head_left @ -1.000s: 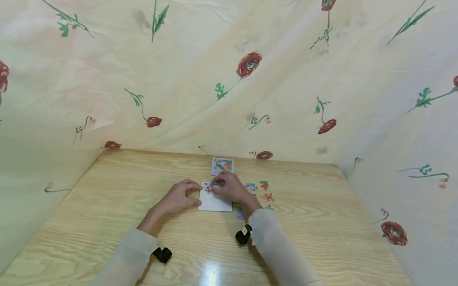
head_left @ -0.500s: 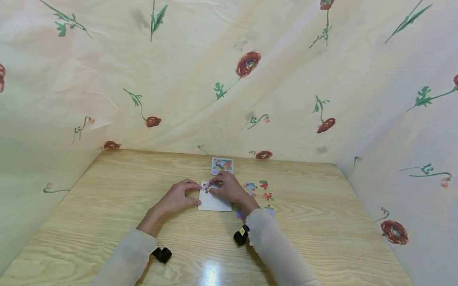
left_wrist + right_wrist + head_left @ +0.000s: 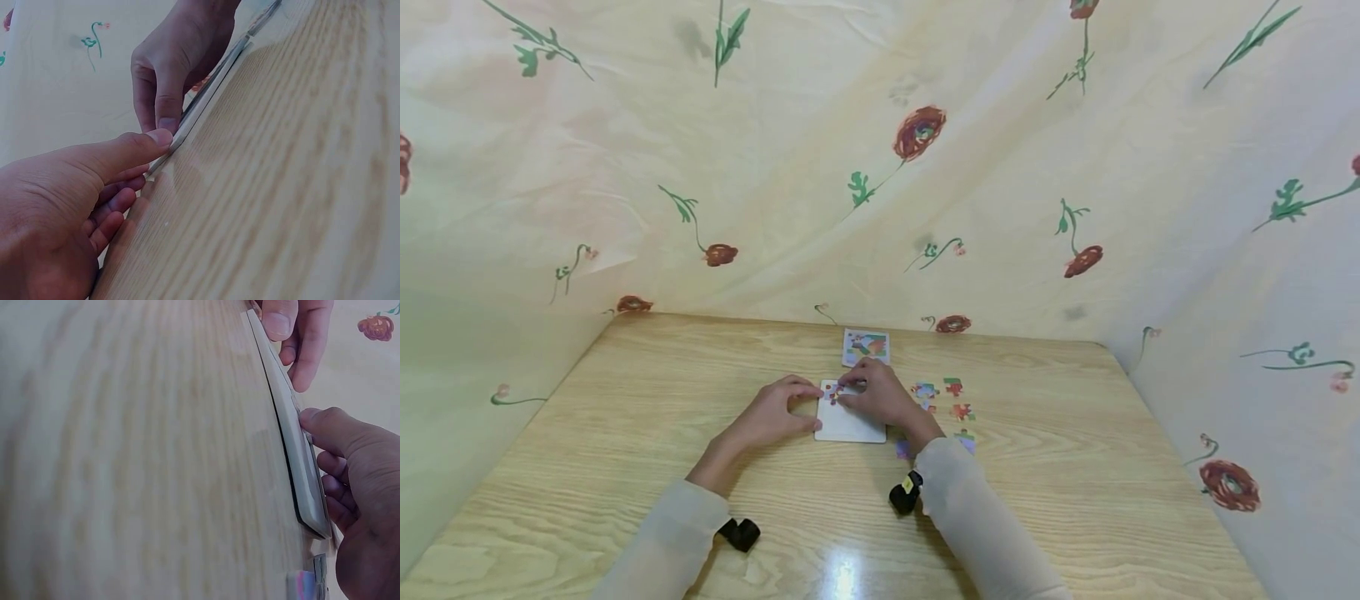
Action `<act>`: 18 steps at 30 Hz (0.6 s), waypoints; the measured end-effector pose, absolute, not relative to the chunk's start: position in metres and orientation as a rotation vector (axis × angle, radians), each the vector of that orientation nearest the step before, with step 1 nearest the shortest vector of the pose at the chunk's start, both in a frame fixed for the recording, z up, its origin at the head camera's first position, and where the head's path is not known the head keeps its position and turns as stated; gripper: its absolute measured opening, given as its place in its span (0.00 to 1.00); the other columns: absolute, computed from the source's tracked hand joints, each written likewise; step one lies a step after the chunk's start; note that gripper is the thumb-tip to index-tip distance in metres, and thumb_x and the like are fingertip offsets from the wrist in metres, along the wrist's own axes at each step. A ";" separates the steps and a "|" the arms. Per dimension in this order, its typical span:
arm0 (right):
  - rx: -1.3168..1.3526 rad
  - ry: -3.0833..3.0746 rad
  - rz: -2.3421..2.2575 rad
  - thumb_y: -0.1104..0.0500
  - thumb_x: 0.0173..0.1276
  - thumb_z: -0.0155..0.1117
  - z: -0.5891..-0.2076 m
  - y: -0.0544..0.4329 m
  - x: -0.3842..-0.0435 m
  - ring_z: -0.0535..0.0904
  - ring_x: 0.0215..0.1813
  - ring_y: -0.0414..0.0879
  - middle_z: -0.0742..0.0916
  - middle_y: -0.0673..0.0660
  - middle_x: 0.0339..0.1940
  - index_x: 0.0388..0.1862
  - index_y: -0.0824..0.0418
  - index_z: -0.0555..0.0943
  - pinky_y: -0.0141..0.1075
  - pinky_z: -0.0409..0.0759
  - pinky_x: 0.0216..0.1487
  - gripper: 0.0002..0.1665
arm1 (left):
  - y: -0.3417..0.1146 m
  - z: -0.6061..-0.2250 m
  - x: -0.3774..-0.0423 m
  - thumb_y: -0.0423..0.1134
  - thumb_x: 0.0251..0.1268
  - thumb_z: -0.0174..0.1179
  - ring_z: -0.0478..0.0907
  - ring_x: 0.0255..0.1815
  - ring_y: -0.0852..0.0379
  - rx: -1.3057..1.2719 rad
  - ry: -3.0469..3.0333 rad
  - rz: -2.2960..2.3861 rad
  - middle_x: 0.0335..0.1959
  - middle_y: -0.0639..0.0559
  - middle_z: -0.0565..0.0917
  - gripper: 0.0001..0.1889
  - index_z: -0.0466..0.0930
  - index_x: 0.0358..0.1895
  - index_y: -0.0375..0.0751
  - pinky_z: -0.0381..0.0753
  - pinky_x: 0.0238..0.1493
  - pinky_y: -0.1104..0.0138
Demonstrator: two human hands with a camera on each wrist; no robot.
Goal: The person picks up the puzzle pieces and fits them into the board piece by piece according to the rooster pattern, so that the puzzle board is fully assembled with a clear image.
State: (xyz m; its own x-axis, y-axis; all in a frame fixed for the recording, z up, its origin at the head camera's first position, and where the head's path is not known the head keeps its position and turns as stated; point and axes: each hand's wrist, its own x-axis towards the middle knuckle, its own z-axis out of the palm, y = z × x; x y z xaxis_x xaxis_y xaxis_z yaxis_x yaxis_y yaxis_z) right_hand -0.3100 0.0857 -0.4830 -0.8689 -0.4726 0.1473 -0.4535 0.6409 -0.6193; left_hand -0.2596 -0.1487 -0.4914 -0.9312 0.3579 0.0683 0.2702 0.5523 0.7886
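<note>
A white square puzzle board lies flat on the wooden table. My left hand holds its left edge, with the thumb near the front corner and the fingers farther back. The left wrist view shows that thumb against the board's edge. Over the upper part of the board, my right hand pinches a small colourful jigsaw piece between thumb and index finger. The piece is at the board's upper left, by another coloured piece; whether they interlock is too small to tell. My right fingers partly hide it.
Several loose jigsaw pieces lie right of the board, some hidden behind my right wrist. A picture card with the coloured design lies just behind the board. Flowered cloth hangs behind the table and at its sides.
My right hand has shifted slightly left with the jigsaw piece, bringing it closer to the board's upper left corner. My left hand stays on the board's edge.
</note>
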 end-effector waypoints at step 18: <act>-0.810 2.822 -1.076 0.55 0.66 0.76 -0.481 0.093 -0.312 0.81 0.53 0.49 0.87 0.54 0.48 0.48 0.57 0.91 0.45 0.81 0.59 0.13 | -0.149 -0.491 -0.260 0.46 0.60 0.76 0.76 0.63 0.49 0.567 2.717 1.291 0.62 0.52 0.81 0.25 0.85 0.61 0.48 0.75 0.63 0.52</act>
State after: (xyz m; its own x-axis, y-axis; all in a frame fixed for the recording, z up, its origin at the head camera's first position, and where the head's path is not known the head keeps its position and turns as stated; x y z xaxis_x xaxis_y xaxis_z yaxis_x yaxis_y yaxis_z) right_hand -0.3119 0.0928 -0.4810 -0.8657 -0.4725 0.1653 -0.4626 0.6290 -0.6247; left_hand -0.2601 -0.1493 -0.4915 -0.9283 0.3621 0.0843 0.2940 0.5762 0.7626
